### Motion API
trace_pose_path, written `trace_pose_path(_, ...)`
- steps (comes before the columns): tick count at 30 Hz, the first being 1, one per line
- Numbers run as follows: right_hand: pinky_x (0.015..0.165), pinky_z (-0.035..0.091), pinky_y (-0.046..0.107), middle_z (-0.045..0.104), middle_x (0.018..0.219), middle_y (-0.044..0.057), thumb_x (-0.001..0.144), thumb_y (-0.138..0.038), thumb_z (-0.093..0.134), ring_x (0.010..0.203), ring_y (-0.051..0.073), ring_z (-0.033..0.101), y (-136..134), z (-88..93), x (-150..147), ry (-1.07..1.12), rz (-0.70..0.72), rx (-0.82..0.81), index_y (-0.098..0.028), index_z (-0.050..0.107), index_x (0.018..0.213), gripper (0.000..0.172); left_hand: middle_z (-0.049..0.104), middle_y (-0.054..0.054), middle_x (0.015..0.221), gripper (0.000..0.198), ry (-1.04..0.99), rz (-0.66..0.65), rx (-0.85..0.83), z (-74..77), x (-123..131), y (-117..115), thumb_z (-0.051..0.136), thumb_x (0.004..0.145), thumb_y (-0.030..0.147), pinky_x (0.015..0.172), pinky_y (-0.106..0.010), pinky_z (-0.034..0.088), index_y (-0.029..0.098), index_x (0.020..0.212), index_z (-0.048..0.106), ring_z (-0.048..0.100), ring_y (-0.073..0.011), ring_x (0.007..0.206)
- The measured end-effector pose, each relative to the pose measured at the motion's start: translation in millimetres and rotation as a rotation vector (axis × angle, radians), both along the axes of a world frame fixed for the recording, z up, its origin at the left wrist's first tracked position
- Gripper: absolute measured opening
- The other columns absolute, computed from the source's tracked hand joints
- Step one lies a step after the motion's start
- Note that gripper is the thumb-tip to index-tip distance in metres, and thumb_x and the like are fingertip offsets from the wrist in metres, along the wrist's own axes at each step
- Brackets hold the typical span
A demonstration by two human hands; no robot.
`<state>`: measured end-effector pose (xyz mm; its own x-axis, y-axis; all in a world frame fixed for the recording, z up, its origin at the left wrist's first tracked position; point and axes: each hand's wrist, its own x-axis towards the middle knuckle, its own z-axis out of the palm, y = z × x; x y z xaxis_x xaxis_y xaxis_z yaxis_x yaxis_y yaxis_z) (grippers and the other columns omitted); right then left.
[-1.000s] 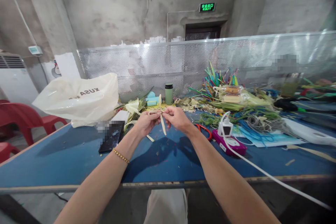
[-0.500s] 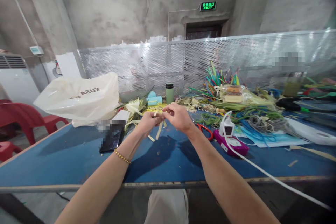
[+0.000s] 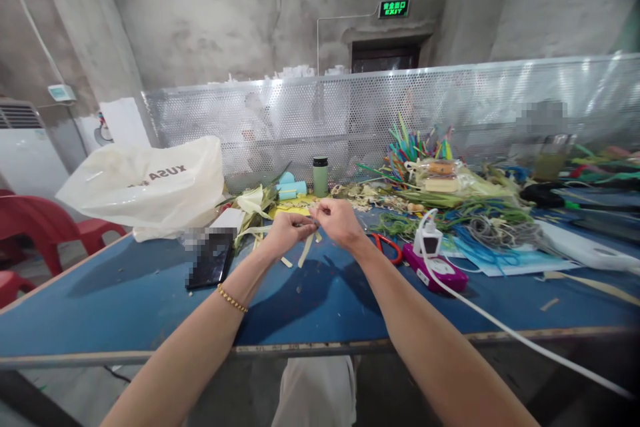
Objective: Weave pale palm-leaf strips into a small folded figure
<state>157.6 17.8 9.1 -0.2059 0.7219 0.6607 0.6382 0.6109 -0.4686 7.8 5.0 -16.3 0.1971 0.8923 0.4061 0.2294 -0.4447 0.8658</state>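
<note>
Grey concrete wall [image 3: 210, 20] and a perforated metal panel [image 3: 195, 120] stand behind the far edge of a blue tabletop [image 3: 125, 310], and a green exit sign [image 3: 394, 9] is lit above a dark doorway. Both bare hands are raised over the middle of the tabletop, between its near and far edges, with the fingertips very near to each other. On the left hand [image 3: 289, 232] the fingers are bent and lie close to the thumb; on the right hand [image 3: 336, 219] they are curled inward. What is between the fingertips is hidden, so I cannot tell if either hand is pinching something. One pale strip [image 3: 305, 252] appears just below the left fingertips, pointing toward the near edge; I cannot tell if it hangs from the hand or lies on the surface. Toward the left edge are a black phone [image 3: 215, 260] and, farther back, a big white bag [image 3: 150, 187]. Near the far edge, a green bottle [image 3: 321, 178] stands upright beside a light blue roll [image 3: 293, 190]. To the right of the right wrist lie a red loop handle [image 3: 399, 253] and a purple power socket [image 3: 440, 273] with a white charger [image 3: 429, 240] on it.
</note>
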Motion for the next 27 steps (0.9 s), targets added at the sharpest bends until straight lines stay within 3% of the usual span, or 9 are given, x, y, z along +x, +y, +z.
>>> trace_pose_path(7,0.055,0.026,0.025,0.059,0.059,0.002,0.082,-0.028,0.055,0.056,0.013,0.044,-0.9,-6.9,-6.6,-0.067,-0.111,0.042,-0.017,0.055,0.057,0.027,0.053,0.0,0.048,0.021,0.127,0.027,0.068,-2.2,-0.7,1.3,0.064,0.07,0.029,0.05,-0.023,0.031,0.012,0.057,0.065,0.042,-0.0096,0.048)
trace_pose_path(18,0.056,0.028,0.025,0.063,0.062,0.004,0.082,-0.027,0.055,0.058,0.014,0.048,2.0,-8.4,-7.2,-0.033,-0.139,0.011,-0.017,0.059,0.06,0.025,0.052,0.001,0.047,0.018,0.186,0.071,0.082,2.7,2.8,-4.2,0.064,0.07,0.027,0.049,-0.023,0.029,0.012,0.06,0.067,0.043,-0.0095,0.047)
trace_pose_path(23,0.054,0.033,0.023,0.061,0.054,0.002,0.085,-0.035,0.053,0.054,0.012,0.051,5.2,-3.4,1.0,0.097,-0.053,-0.045,-0.017,0.057,0.059,0.032,0.055,0.0,0.052,0.018,-0.169,0.047,-0.036,1.5,-3.8,3.1,0.073,0.064,0.029,0.052,-0.024,0.033,0.011,0.064,0.069,0.044,-0.0091,0.049)
trace_pose_path(27,0.047,0.039,0.022,0.068,0.067,0.003,0.085,-0.03,0.052,0.042,0.009,0.052,6.5,-5.2,2.5,0.24,0.101,-0.217,-0.016,0.061,0.07,0.021,0.056,-0.001,0.054,0.024,-0.457,-0.044,-0.193,3.4,-11.1,7.1,0.079,0.058,0.028,0.051,-0.022,0.033,0.011,0.073,0.07,0.047,-0.0086,0.05)
